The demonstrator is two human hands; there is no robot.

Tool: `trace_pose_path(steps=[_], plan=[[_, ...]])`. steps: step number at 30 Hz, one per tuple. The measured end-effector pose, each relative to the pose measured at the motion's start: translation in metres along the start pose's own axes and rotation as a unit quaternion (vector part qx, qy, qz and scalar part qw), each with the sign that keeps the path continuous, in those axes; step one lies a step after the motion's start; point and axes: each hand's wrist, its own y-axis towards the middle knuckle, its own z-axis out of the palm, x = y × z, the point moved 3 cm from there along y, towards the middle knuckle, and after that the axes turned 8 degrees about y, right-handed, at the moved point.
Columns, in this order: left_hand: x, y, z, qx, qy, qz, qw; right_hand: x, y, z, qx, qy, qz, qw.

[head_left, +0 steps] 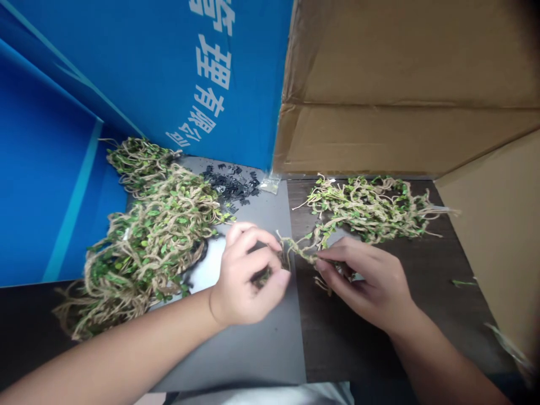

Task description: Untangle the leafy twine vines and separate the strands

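Observation:
A strand of twine with small green leaves (300, 250) stretches between my two hands near the middle of the table. Around part of the leafy twine my left hand (253, 275) is curled, its thumb close to its fingertips. The thumb and forefinger of my right hand (365, 278) pinch the strand, and more twine hangs beneath that hand. On the left lies a large tangled heap of leafy twine (164, 225). Behind my right hand rests a smaller pile of leafy twine (371, 208).
Small black pieces (232, 183) are scattered at the back, beside a little clear packet (269, 185). Blue printed panels (147, 67) rise behind and left. A cardboard box (405, 135) stands at the back right. One green sprig (464, 282) lies far right.

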Motion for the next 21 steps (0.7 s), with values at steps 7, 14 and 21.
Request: trace_pose_path(steps=[7, 14, 21], plan=[[-0.006, -0.002, 0.018, 0.079, 0.05, 0.036, 0.995, 0.005, -0.001, 0.019, 0.011, 0.083, 0.006, 0.996], [-0.005, -0.001, 0.017, 0.079, 0.084, 0.033, 0.993, 0.004, 0.0, 0.019, 0.051, 0.103, 0.03, 0.993], [-0.007, -0.003, 0.021, 0.092, 0.164, 0.055, 0.981, -0.001, 0.0, 0.016, 0.017, 0.0, 0.005, 1.0]])
